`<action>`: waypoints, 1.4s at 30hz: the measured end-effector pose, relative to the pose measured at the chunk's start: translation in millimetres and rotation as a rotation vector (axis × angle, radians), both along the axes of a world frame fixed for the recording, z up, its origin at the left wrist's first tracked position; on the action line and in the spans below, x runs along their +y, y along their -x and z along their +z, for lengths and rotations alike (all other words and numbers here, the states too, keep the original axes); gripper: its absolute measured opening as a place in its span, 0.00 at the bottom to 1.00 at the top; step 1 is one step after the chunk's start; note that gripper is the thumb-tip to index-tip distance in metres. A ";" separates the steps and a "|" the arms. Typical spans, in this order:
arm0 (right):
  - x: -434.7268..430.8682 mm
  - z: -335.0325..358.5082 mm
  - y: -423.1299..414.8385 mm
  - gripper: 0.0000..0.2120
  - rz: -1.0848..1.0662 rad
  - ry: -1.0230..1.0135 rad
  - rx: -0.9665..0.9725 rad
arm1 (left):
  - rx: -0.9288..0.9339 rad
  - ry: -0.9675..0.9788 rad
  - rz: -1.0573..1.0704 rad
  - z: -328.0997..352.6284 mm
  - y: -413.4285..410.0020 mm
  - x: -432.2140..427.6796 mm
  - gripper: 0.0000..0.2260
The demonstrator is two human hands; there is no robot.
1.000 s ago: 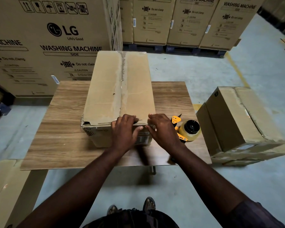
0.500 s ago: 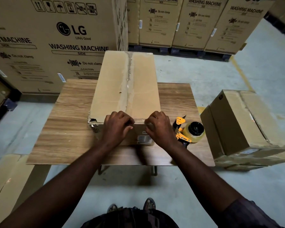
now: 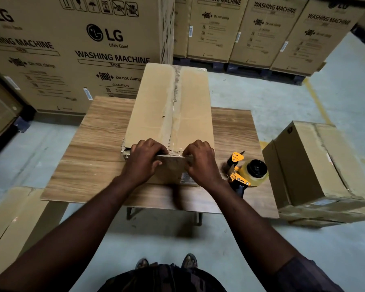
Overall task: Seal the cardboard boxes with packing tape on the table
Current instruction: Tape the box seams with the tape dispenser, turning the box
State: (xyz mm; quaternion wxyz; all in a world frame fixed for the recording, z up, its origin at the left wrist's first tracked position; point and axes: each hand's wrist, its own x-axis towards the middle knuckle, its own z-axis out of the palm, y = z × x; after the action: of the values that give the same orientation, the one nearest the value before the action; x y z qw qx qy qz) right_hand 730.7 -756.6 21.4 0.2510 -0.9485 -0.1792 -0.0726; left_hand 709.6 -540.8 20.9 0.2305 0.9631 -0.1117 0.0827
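A long cardboard box (image 3: 156, 106) lies lengthwise on the wooden table (image 3: 89, 165), with a strip of clear tape (image 3: 174, 114) running along its top seam. Both my hands are at its near top edge, one on each side of the seam. My left hand (image 3: 144, 160) curls its fingers over the edge with the thumb on the front face. My right hand (image 3: 201, 161) grips the same edge in the same way. A yellow tape dispenser (image 3: 249, 171) lies on the table just right of my right hand, touched by neither hand.
A second cardboard box (image 3: 316, 165) sits to the right of the table, on flat cartons on the floor. Tall washing machine cartons (image 3: 72, 49) stand behind the table and along the back. Flat cardboard (image 3: 9, 218) lies at the lower left.
My hands have slid slightly apart along the box's near edge, uncovering the front face between them. The box and the dispenser have stayed in place.
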 end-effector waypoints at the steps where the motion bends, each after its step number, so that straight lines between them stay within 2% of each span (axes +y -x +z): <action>1: 3.0 1.7 -0.6 0.15 -0.005 0.020 0.004 | 0.005 0.013 0.003 1.5 -1.1 -0.2 0.15; 4: 17.2 6.8 -1.5 0.12 0.020 -0.028 -0.006 | -0.011 0.041 0.058 4.1 -4.8 5.3 0.09; 8: 23.9 0.2 -0.2 0.10 0.009 -0.041 -0.035 | 0.000 0.027 0.075 2.8 -2.9 27.4 0.09; 12: 20.8 -7.1 2.8 0.17 -0.023 0.029 -0.019 | 0.026 0.018 0.001 -0.3 3.1 47.9 0.14; 18: 53.0 6.0 -1.5 0.11 0.024 0.003 -0.043 | 0.019 0.062 0.052 4.2 1.4 69.0 0.08; 23: 49.2 -7.4 2.5 0.13 -0.003 0.019 -0.025 | 0.099 0.049 0.021 -1.3 4.1 73.3 0.16; 30: 75.0 3.9 0.0 0.12 -0.005 0.041 -0.056 | 0.073 0.107 0.020 5.3 -2.9 76.9 0.09; 35: 72.3 -4.8 2.7 0.15 -0.026 0.060 -0.052 | 0.122 0.122 -0.016 0.5 -0.5 82.0 0.17; 42: 91.6 2.4 -1.6 0.12 0.029 0.019 -0.065 | 0.070 0.231 -0.081 2.6 -7.5 87.8 0.08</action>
State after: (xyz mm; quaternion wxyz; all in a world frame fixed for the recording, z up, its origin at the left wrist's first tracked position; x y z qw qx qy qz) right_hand 732.3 -665.0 23.8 0.2372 -0.9452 -0.2017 -0.0981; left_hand 717.1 -453.1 23.5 0.3469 0.9271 -0.1321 0.0519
